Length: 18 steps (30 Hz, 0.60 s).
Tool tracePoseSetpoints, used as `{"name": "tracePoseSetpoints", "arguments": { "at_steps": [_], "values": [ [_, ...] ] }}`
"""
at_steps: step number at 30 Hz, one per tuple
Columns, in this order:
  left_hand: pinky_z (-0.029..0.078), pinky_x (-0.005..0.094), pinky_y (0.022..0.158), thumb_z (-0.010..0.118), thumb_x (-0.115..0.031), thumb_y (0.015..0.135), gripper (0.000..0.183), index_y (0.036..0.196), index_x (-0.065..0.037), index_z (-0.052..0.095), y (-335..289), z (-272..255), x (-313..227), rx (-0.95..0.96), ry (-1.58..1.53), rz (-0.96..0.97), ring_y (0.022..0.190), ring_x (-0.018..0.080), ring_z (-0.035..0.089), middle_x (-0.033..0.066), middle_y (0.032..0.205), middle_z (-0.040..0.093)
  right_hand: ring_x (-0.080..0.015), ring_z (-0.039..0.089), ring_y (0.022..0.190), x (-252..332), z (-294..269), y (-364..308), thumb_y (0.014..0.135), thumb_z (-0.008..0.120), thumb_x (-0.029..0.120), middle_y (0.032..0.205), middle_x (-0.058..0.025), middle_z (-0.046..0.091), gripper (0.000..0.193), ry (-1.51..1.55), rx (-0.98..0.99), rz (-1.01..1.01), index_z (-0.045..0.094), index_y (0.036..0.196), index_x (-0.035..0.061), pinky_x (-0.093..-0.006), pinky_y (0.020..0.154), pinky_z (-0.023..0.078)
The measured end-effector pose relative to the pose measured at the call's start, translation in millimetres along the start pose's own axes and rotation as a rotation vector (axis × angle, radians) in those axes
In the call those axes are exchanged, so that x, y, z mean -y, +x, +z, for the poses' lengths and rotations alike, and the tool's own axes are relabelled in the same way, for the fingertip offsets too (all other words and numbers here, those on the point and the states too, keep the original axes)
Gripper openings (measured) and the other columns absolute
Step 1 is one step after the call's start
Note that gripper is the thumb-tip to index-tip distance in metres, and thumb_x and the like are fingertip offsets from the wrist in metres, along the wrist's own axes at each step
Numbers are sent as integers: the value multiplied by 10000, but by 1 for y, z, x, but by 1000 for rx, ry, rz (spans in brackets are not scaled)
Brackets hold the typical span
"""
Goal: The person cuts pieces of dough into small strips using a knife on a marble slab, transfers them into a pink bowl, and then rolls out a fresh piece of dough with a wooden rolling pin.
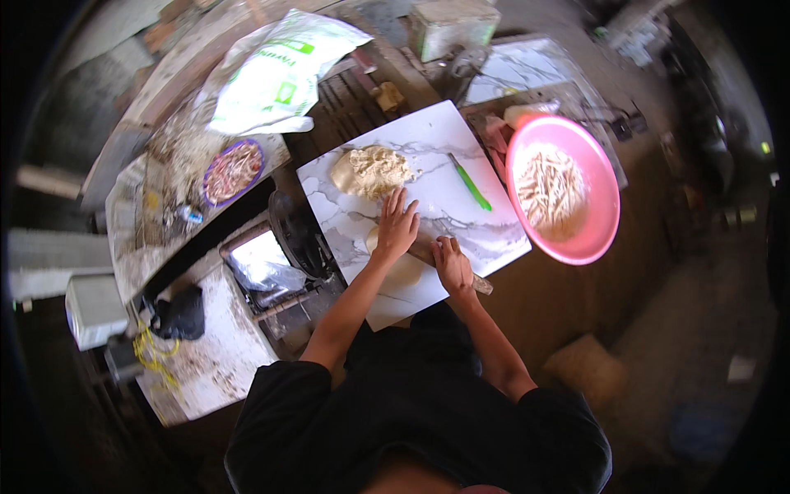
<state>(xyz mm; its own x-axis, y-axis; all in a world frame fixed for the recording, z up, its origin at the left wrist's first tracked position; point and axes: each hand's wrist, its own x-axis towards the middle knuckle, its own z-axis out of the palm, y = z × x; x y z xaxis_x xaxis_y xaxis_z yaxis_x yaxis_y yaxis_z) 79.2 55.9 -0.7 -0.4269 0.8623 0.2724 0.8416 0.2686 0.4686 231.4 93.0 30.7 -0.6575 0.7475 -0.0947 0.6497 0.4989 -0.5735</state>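
Note:
On the white marbled board (337,218) before me lies a flattened pale dough piece (403,272), partly under my hands. My right hand (453,265) is closed around a wide-bladed knife (423,248); its wooden handle end sticks out past my palm. My left hand (398,228) rests over the dough by the blade's far end, fingers stretched out and pointing away from me. Just beyond its fingertips sits a crumbly beige dough heap (374,171). A green-handled knife (471,184) lies on the board's right part.
At the right stands a pink basin (605,206) of pale strips. A purple-rimmed dish (206,185) of reddish strips is at the left. A white-and-green sack (284,74) lies at the back. Left of the board are a dark round machine part (295,235) and a black bag (178,314).

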Motion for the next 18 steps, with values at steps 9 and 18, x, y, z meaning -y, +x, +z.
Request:
{"name": "tracePoseSetpoints", "arguments": {
  "at_steps": [9, 18],
  "values": [
    [401, 365, 688, 592, -188, 740, 238, 921, -39, 552, -57, -72, -21, -231, -374, -403, 769, 292, 524, 105, 827, 552, -314, 570, 619, 13, -34, 71, 825, 463, 320, 687, -126, 593, 261, -34, 241, -412, 552, 873, 79, -399, 571, 452],
    [421, 382, 688, 700, -282, 612, 369, 876, -60, 570, -77, -14, -68, -338, -258, -750, 756, 294, 526, 108, 787, 529, -269, 543, 617, 8, -21, 140, 805, 490, 258, 647, -95, 555, 221, -145, 422, -1109, 531, 700, 69, -368, 576, 429]
  ]
}}
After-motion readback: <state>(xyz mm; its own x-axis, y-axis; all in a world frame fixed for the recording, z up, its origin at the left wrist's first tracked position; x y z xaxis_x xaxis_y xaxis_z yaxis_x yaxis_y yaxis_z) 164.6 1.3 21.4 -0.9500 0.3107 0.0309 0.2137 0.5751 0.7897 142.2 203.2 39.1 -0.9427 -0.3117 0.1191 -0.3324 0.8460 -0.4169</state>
